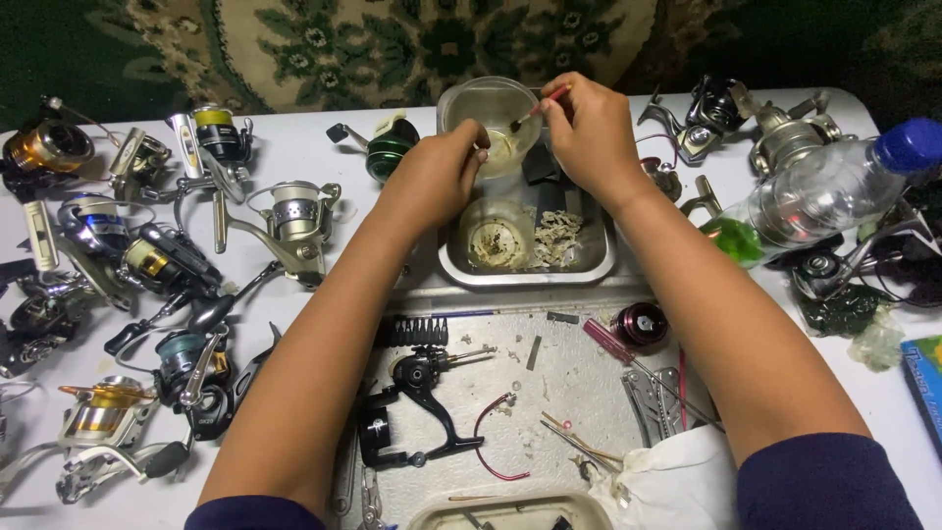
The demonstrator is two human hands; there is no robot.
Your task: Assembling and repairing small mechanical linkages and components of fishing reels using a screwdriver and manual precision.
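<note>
- Small brush (538, 108), red handle, pinched in right hand (589, 137); bristle end points down-left into clear plastic tub (491, 123) at table's far middle.
- Left hand (437, 177) closed on a small part at the tub's rim, just beside the brush tip; part too hidden to identify.
- Tub sits at far edge of metal tray (525, 267), which holds a round lid-like piece and pale scraps.
- Nearer: stripped black reel body (417, 412) on a speckled mat, red-handled screwdriver (613, 344), dark red spool (640, 324), white rag (677, 481) under right forearm.
- Left of the arms: many spinning reels, e.g. silver one (292, 211), gold one (98, 412); green reel (391, 147) just beside left hand.
- Right: clear bottle with blue cap (834, 186) lying on its side, more reels behind it.
- Forearms cover part of mat and tray edges.
</note>
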